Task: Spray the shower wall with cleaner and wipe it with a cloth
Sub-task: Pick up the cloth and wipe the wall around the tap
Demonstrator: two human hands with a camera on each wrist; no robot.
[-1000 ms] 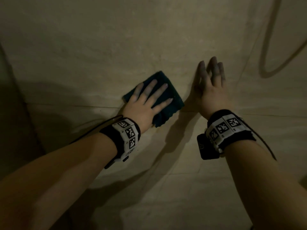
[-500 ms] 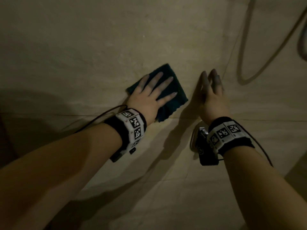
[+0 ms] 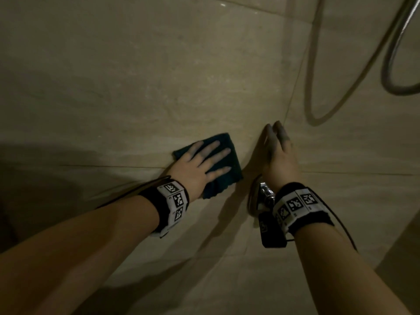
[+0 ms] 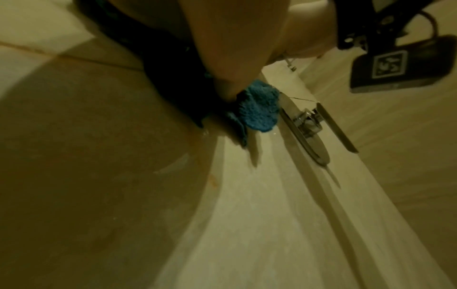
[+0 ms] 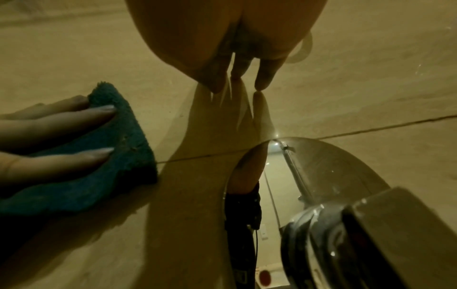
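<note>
My left hand (image 3: pixel 197 169) lies flat on a dark blue-green fluffy folded cloth (image 3: pixel 218 178), and it pushes the cloth against the smooth beige tiled shower wall (image 3: pixel 136 87). My fingers (image 5: pixel 74 117) are straight and spread out on top of the cloth, not curled round it. The cloth sticks out past my fingertips and below my palm, and it lies across a thin line between two tiles. My right hand (image 3: pixel 277 153) is just beside the cloth, to its right, but it does not touch the cloth. Its fingers are straight and close together, and the tips (image 5: pixel 262 82) touch the bare wall. This hand holds nothing. Just under my right wrist there is a shiny round metal tap plate (image 3: pixel 256 201) fixed on the wall, with a silver knob in the middle. Up on the far right a grey metal shower hose (image 3: pixel 391 64) hangs in a loop by the wall. Both my wrists have black bands with white square marks.
</note>
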